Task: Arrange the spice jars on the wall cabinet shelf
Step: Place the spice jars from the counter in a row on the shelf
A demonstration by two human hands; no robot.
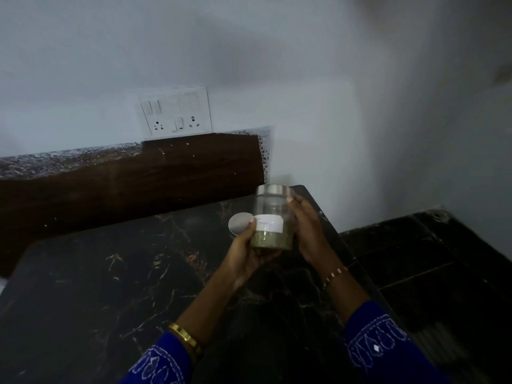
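Dark marbled stone countertop (110, 273) lies dim. Left hand (246, 250) and right hand (307, 225) grip a clear glass spice jar with steel lid (273, 217) above it; label illegible. Second steel-lidded jar (238, 223) is mostly hidden behind.

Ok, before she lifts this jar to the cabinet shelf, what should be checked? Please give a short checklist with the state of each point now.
1. Grip: left hand holds the jar low, right hand holds its side. Ok.
2. Lid on the jar: it sits on top; how tight, cannot tell.
3. Jar upright: near upright, contents lie at the bottom. Ok.
4. Label legible for sorting: writing blurred. Cannot tell.
5. Second lid behind the left hand, over the counter: whether it caps another jar, cannot tell.
6. Shelf free: cabinet out of view. Cannot tell.
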